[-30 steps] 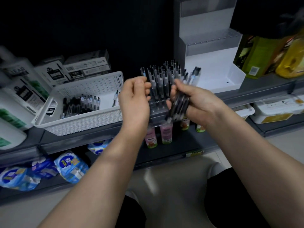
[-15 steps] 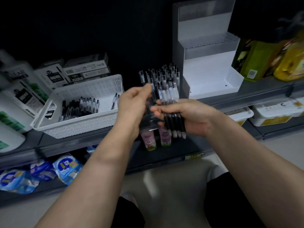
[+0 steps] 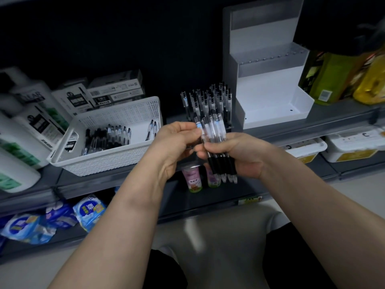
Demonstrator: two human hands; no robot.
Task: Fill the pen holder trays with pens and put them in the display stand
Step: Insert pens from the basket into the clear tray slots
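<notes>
The right hand (image 3: pixel 243 155) has swung its bundle of pens (image 3: pixel 214 132) from a slant to upright, and the left hand (image 3: pixel 175 144) has closed in, its fingers pinching 1 pen at the bundle's edge. Slotting looks next. The right fingers wrap the black rubbery grips below slim, clear plastic barrels. The partly filled pen holder tray (image 3: pixel 208 101) stands just behind on the shelf (image 3: pixel 333 119), beside the white stepped display stand (image 3: pixel 270 97).

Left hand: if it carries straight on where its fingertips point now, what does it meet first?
The bundle of pens gripped in the right hand. The left hand points rightward at it, fingertips at the leftmost pen, seemingly pinching it; nothing lies between.
</notes>
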